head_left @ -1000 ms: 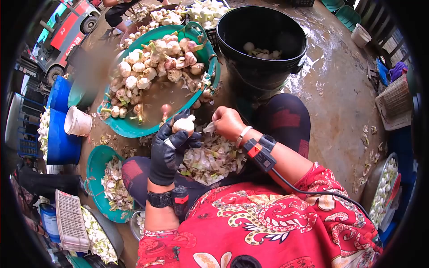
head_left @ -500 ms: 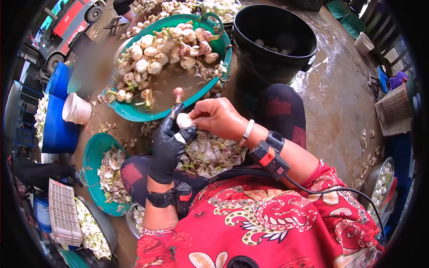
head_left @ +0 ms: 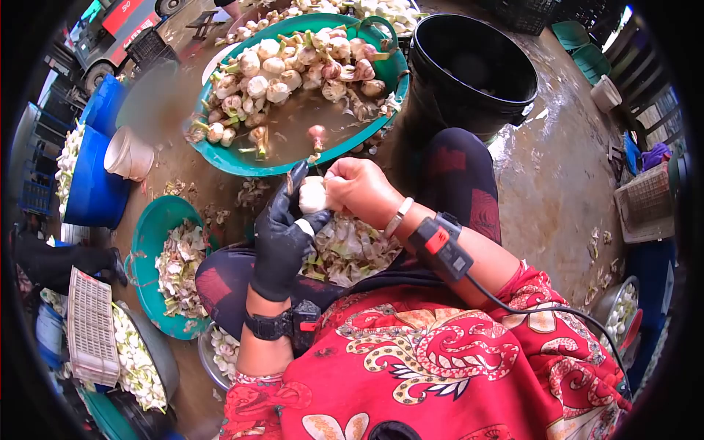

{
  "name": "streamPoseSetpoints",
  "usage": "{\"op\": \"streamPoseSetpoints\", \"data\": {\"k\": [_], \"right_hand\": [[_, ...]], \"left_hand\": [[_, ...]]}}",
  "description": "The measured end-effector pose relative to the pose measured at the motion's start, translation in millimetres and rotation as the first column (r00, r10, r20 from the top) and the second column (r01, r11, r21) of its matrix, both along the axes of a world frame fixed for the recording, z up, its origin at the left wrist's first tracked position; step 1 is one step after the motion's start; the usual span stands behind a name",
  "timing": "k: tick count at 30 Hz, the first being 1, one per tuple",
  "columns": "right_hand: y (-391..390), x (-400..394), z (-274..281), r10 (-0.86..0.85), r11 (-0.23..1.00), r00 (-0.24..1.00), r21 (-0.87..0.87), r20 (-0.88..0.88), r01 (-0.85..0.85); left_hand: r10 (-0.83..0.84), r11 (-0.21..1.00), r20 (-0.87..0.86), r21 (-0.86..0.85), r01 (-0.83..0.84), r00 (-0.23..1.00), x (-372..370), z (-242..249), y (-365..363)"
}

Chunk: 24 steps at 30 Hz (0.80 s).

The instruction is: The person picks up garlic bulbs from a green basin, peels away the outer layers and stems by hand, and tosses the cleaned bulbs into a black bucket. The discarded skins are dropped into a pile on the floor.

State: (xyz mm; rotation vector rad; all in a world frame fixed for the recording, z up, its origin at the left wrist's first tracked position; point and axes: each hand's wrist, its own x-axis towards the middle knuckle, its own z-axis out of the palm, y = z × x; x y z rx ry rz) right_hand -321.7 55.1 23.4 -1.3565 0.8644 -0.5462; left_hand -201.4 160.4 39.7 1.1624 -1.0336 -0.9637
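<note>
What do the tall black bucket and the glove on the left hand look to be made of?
Black bucket: probably plastic, smooth and glossy, with bright reflections along its rim.
Glove: perhaps rubber-coated fabric, dark with a dull sheen, creasing closely around the fingers.

The floor [head_left: 561,202] is brown and wet, with a bright sheen right of the black bucket [head_left: 469,103]. On it stand a large green tub [head_left: 293,170], a smaller green tub [head_left: 147,257], a white pail [head_left: 130,154] between that tub and a blue one [head_left: 94,187], and a metal bowl [head_left: 210,364]. Pale scraps [head_left: 596,268] lie scattered along its right side.
</note>
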Motion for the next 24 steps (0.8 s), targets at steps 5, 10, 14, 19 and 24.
{"op": "streamPoseSetpoints", "data": {"k": [5,10,14,19,24], "right_hand": [[1,9,1,-0.068,0.909,0.955,0.413,0.288,-0.059],[9,18,5,0.04,0.972,0.975,0.216,0.216,-0.088],[-2,16,1,-0.116,0.91,0.939,0.413,0.325,-0.031],[1,19,-4,-0.012,0.999,0.961,-0.039,0.275,0.023],[-61,-10,10,0.097,0.994,0.989,-0.053,0.11,-0.091]], "left_hand": [[0.014,1.0,-0.259,0.014,-0.011,0.966,14,-13,0],[-0.109,0.992,-0.703,-0.038,0.116,0.702,34,-26,1],[-0.16,0.985,-0.86,-0.104,0.141,0.485,28,-30,2],[-0.087,0.986,-0.883,-0.012,0.165,0.462,26,-27,-12],[0.35,0.936,0.011,-0.036,-0.349,0.937,102,33,41]]}}
